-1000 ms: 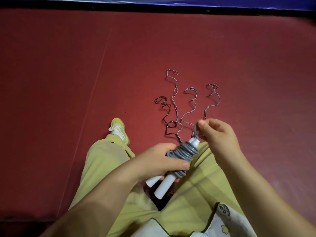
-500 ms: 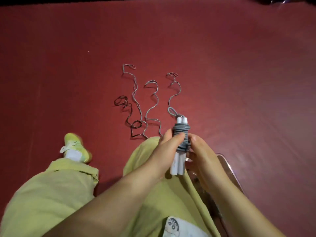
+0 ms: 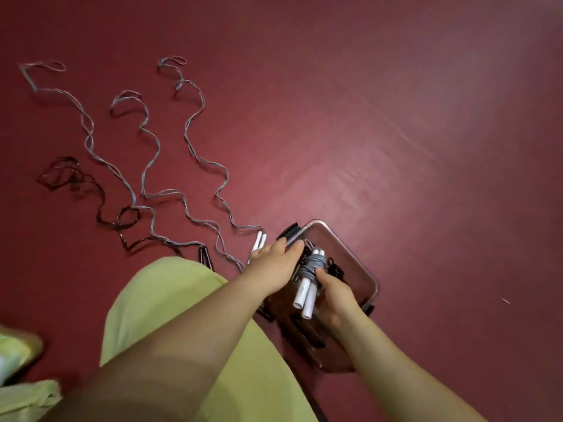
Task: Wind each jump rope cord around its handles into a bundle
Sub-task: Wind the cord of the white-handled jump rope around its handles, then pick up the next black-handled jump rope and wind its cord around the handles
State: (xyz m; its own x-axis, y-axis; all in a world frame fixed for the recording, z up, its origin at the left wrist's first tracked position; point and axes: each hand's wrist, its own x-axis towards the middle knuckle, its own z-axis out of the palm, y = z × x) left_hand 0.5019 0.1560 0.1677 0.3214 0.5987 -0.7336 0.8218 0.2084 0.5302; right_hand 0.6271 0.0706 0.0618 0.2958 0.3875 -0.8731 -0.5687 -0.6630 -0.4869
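Note:
A wound jump rope bundle (image 3: pixel 311 277), grey cord around two white handles, hangs over a clear plastic box (image 3: pixel 353 254) on the red floor. My right hand (image 3: pixel 333 295) grips the bundle from the right, its thumb on the grey windings. Against the bundle's left side lies my left hand (image 3: pixel 274 264), fingers fairly straight and reaching to the box's rim. Loose grey cords (image 3: pixel 195 153) snake across the floor at the left; one ends in white handles (image 3: pixel 259 241) just beside my left hand. A dark rope (image 3: pixel 100 205) lies further left, with its dark handle (image 3: pixel 203 254) near my knee.
Something black (image 3: pixel 335 269), maybe another cord, sits inside the box beside the bundle. My leg in yellow-green trousers (image 3: pixel 182 300) fills the lower middle, and a shoe (image 3: pixel 18 345) shows at the left edge. Red floor (image 3: pixel 426 147) stretches to the right.
My view has swung right and down. Both hands have carried the wound bundle right from over my knee to above the clear box, which has come fully into view.

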